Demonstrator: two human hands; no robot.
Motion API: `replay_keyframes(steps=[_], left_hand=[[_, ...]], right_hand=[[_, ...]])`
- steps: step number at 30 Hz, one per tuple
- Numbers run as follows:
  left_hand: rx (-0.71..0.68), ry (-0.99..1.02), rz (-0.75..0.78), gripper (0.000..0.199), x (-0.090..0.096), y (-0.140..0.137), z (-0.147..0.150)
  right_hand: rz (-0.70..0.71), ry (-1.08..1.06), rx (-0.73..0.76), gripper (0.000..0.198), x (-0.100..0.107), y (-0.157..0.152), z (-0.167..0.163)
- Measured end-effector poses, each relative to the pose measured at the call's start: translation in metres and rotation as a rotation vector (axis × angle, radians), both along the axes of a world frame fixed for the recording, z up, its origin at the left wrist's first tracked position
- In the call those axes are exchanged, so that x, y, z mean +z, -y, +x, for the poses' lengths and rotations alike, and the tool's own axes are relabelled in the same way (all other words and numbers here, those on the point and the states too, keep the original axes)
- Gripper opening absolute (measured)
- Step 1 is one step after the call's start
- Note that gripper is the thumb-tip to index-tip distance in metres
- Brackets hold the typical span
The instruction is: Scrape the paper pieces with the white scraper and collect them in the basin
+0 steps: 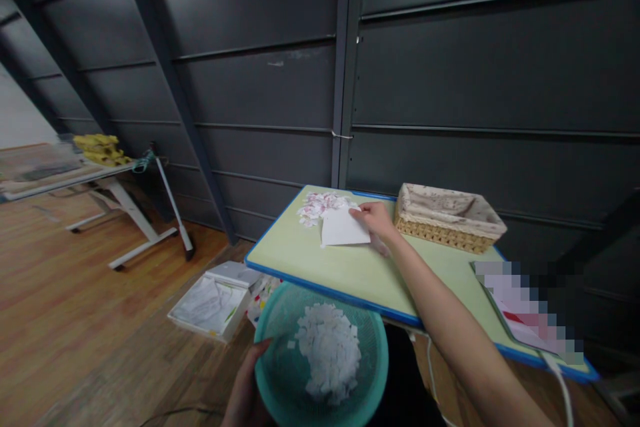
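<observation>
My left hand [250, 380] grips the left rim of a teal plastic mesh basket [377, 347], its thumb over the edge. Inside lies a heap of small white paper pieces [330, 350]. Over the table my right hand [374, 219] pinches the right edge of a white card or sheet of paper [345, 228]. Behind that sheet, and partly covered by it, is a pile of paper scraps with reddish marks [320, 203]. The fingers under the sheet are partly hidden.
A pale green table [300, 253] with blue edging carries a cloth-lined woven basket [450, 217] and a pixelated tablet-like device [525, 310] with a cable. An open white box [213, 303] sits on the floor. Another table [100, 177] stands left; a dark panelled wall [260, 80] rises behind.
</observation>
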State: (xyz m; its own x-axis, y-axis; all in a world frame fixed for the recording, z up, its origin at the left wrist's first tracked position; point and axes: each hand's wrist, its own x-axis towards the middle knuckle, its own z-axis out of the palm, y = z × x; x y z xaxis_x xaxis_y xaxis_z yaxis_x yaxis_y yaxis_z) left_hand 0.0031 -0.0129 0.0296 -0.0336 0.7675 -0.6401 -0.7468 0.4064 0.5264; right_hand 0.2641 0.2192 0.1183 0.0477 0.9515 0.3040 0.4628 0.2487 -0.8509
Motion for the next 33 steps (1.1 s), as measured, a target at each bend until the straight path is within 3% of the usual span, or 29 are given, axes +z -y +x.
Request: replay_keyframes(steps=[3,9,13,15,19,22,24,28,33], left_hand=[[-0.008,-0.032,0.011,0.009,0.001,0.000,0.000],[-0.057,-0.002,-0.011,0.053,0.008,0.001,-0.001],[-0.066,0.032,0.009,0.056,0.004,0.002,-0.001],[-0.086,0.036,0.007,0.054,0.001,0.002,-0.001],[-0.081,0.043,0.015,0.052,-0.003,0.002,0.000],[-0.056,0.028,-0.040,0.054,0.000,-0.001,-0.001],[-0.051,-0.002,-0.070,0.060,0.004,-0.001,0.000],[-0.020,-0.034,-0.086,0.072,0.015,0.001,0.006],[0.006,0.015,-0.063,0.070,0.018,0.005,0.013]], right_hand=[[-0.095,-0.078,0.168,0.035,0.002,0.009,-0.005],[-0.258,-0.092,0.498,0.037,0.004,0.022,-0.017],[-0.322,-0.081,0.607,0.036,0.008,0.027,-0.024],[-0.279,-0.208,0.508,0.037,0.009,0.024,-0.024],[-0.030,-0.425,0.108,0.040,0.007,0.006,-0.005],[0.138,-0.349,-0.184,0.044,0.002,-0.013,0.017],[0.199,-0.253,-0.300,0.048,0.001,-0.020,0.029],[0.305,-0.030,-0.364,0.052,0.002,-0.016,0.027],[0.426,0.266,-0.243,0.045,-0.004,0.009,-0.020]])
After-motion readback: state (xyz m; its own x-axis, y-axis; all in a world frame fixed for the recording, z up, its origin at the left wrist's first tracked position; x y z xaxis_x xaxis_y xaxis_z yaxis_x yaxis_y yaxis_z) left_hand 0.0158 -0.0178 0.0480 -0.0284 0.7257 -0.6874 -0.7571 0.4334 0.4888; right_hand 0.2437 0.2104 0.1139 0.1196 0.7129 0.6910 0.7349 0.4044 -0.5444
